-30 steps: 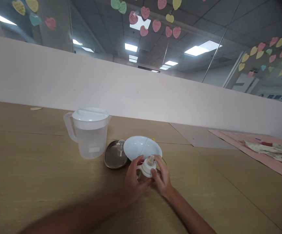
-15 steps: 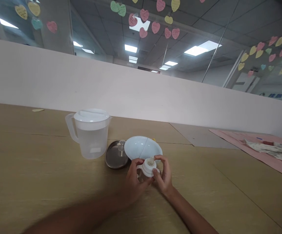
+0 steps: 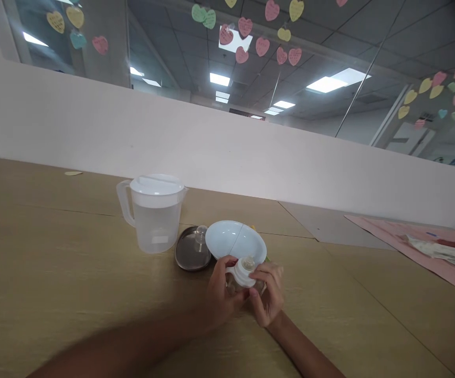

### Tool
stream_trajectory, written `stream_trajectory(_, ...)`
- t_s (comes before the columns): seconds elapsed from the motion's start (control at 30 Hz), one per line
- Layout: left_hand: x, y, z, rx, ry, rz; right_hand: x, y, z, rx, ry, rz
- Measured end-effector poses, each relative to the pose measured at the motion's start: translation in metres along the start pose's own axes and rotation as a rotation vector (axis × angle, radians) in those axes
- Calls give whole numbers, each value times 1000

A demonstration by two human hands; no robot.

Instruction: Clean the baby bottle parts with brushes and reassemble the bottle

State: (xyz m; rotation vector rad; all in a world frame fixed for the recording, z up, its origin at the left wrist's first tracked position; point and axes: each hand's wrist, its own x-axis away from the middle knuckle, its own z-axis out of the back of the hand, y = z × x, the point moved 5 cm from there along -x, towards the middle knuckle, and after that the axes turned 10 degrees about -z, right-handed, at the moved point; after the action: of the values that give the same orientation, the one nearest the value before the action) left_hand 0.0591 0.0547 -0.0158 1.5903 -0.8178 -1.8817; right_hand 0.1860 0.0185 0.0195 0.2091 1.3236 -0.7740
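A baby bottle with a white collar, a side handle and a pale teat stands tilted between my hands, just in front of a white bowl. My left hand is closed round its left side and handle. My right hand touches the right side of the collar, fingers bent over it and thumb below; some of its fingertips are blurred. Behind the left hand, a clear cap stands on a dark metal tray beside the bowl. The lower part of the bottle is mostly hidden by my fingers.
A lidded translucent jug of clear liquid stands left of the tray. A pink cloth with crumpled fabric lies at the far right. A white wall with windows above it bounds the table at the back.
My right hand has shifted its grip, its fingers folding over the collar and its thumb dropping lower. My left hand keeps its hold. The whole view has swung slightly left.
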Motion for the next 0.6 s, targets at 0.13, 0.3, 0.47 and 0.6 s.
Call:
stream_trajectory(0.13,1,-3,-2,53,-28,12,0,-5,1,55,-13,73)
stream_trajectory(0.3,0,1,-2,-16,-42,13,-5,11,4,7,96,-180)
stream_trajectory(0.47,-2,6,-1,-63,-80,-50,-4,13,1,-3,81,-140)
stream_trajectory(0.6,-3,9,0,-67,-70,-64,-2,15,1,-67,119,-165)
